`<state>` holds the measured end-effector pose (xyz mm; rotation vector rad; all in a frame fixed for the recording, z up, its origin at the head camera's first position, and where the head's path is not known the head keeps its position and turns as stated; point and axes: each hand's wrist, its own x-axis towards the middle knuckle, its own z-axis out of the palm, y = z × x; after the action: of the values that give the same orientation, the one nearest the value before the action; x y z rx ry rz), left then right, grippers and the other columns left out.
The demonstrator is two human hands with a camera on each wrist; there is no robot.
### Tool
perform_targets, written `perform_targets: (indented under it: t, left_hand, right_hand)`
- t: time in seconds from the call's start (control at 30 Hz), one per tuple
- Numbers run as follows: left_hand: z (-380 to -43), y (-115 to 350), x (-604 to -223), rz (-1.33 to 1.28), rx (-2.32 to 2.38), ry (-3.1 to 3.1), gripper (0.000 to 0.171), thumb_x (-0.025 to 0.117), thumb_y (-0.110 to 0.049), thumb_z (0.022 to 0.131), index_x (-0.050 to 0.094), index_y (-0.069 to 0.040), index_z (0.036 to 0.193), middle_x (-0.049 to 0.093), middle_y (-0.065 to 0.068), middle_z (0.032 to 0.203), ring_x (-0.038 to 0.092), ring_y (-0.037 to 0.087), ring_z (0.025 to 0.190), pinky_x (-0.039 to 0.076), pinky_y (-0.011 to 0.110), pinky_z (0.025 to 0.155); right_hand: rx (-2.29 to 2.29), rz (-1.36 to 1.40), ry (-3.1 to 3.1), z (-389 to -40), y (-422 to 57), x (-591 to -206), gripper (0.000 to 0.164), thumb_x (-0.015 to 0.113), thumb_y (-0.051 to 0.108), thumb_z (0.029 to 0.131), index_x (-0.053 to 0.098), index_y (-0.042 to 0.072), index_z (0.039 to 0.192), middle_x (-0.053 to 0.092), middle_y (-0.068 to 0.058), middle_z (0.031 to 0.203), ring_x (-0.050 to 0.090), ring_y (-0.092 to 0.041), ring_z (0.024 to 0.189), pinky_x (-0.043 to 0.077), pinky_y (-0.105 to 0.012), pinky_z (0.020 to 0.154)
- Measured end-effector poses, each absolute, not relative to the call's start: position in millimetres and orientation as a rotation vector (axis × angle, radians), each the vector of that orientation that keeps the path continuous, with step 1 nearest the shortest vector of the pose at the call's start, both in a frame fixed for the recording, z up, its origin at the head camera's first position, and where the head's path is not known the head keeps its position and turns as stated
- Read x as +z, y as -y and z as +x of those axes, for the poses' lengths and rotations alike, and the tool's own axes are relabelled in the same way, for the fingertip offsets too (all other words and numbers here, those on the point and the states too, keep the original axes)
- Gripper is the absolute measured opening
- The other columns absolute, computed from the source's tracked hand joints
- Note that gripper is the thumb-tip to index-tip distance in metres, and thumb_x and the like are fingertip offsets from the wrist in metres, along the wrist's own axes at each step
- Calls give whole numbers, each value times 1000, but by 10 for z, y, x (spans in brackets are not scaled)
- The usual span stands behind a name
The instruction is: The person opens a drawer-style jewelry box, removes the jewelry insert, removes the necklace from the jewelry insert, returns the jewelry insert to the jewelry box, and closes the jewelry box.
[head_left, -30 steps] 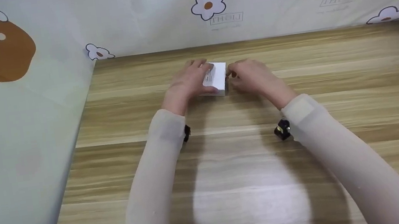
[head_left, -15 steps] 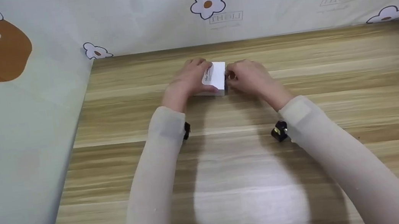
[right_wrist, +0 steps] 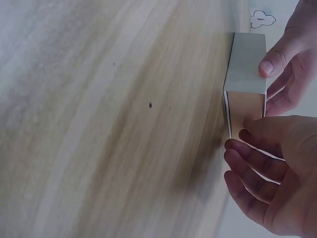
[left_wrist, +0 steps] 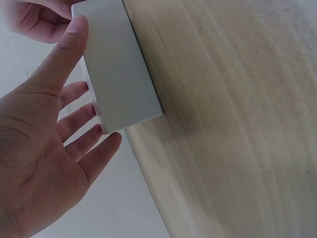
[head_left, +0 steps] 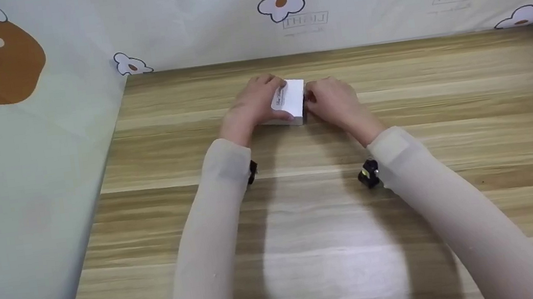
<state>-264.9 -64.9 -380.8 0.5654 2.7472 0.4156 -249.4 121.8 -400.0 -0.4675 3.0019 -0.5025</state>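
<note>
A small white cardboard box (head_left: 295, 98) with printed lettering on top lies near the back of the wooden table. My left hand (head_left: 258, 103) grips it from the left, thumb along the near side and fingers over the top. In the left wrist view, the thumb (left_wrist: 59, 59) presses the box's edge. My right hand (head_left: 336, 101) is at the box's right end, fingers curled. The right wrist view shows a tan end panel (right_wrist: 242, 106) framed by the white walls. There the right thumb and index finger pinch at the panel's lower part, partly hiding it.
A pale cloth with flower prints (head_left: 281, 2) hangs along the table's back edge and down the left side. On the wood-grain tabletop (head_left: 445, 95) sits a tiny dark speck (right_wrist: 150, 105). A black wrist camera (head_left: 368, 174) hangs under the right sleeve.
The right forearm has shifted slightly left, and its fingers stay at the box's right end. The left hand keeps its grip, with more of the printed lettering showing.
</note>
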Motion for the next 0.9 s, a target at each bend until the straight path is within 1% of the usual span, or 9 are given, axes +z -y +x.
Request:
perform_targets:
  t: [0.2, 0.37, 0.57, 0.73, 0.9]
  left_hand:
    - [-2649, 657, -3839, 567, 415, -2745, 81, 79, -47, 82, 43, -16, 147, 38, 7, 155, 32, 27, 146, 29, 40, 123]
    - [-2644, 649, -3825, 559, 406, -2746, 79, 80, -46, 82, 44, -16, 146, 40, 6, 152, 36, 25, 143, 32, 40, 121]
    - [-2633, 637, -3813, 546, 385, -2744, 80, 79, -47, 82, 43, -17, 147, 40, 5, 152, 37, 25, 141, 33, 39, 120]
    - [-2631, 637, -3808, 529, 391, -2735, 80, 78, -48, 82, 43, -18, 147, 39, 5, 154, 37, 25, 142, 32, 38, 121]
    - [-2640, 639, -3808, 515, 396, -2735, 81, 79, -48, 82, 43, -19, 148, 39, 4, 155, 35, 25, 144, 31, 40, 121]
  right_hand:
    - [-479, -450, -3007, -2501, -1191, -4006, 12, 59, 13, 94, 67, 5, 90, 68, -13, 87, 54, -26, 76, 52, -49, 68]
    - [-426, -460, -3036, -2510, -1181, -4014, 12, 58, 12, 93, 66, 6, 86, 68, -13, 85, 54, -26, 74, 53, -50, 66]
    - [-341, -501, -3074, -2499, -1176, -4029, 15, 58, 14, 95, 68, 5, 89, 71, -15, 85, 57, -27, 73, 55, -51, 65]
    - [-304, -529, -3101, -2492, -1170, -4040, 16, 59, 13, 95, 70, 4, 88, 71, -14, 83, 57, -26, 71, 56, -49, 64]
    - [-282, -539, -3124, -2486, -1165, -4048, 16, 59, 13, 94, 70, 5, 86, 72, -16, 83, 64, -32, 73, 56, -52, 63]
